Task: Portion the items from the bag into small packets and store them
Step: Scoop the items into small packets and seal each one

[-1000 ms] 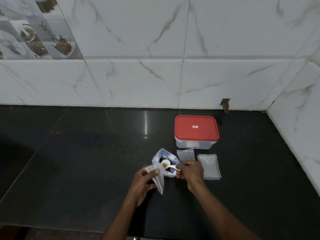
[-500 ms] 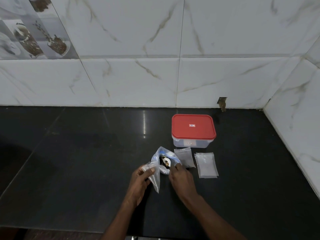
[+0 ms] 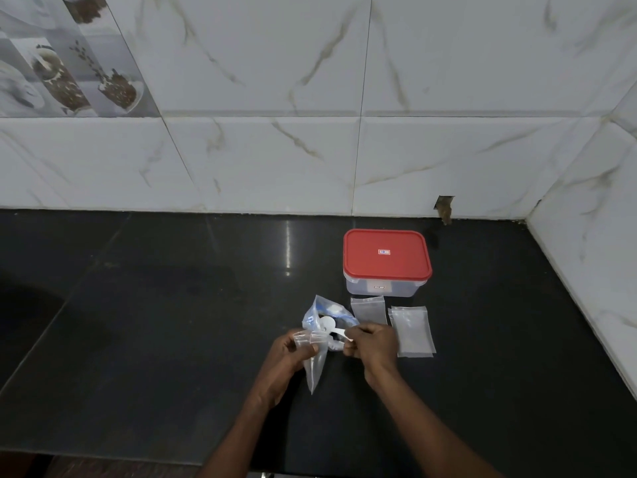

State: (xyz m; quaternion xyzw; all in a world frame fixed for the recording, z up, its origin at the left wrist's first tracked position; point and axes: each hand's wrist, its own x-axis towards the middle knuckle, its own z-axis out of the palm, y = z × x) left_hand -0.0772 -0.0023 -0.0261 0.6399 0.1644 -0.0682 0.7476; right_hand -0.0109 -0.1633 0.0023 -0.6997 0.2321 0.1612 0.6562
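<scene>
My left hand (image 3: 287,353) pinches the mouth of a small clear packet (image 3: 315,369) that hangs down over the black counter. My right hand (image 3: 374,345) holds a small white plastic spoon (image 3: 332,327) by its handle, with the bowl over the packet's mouth. Just behind them lies the clear supply bag (image 3: 327,313) with blue print, open at the top. A clear box with a red lid (image 3: 386,257) stands shut behind the bag.
Two flat piles of unused clear packets lie right of the bag, one (image 3: 368,309) in front of the box and one (image 3: 413,331) further right. White tiled walls close the back and right side. The black counter (image 3: 155,322) stretches left.
The spoon dipped into the supply bag half a second ago and has come back out over the packet in my left hand. The view shifted slightly.
</scene>
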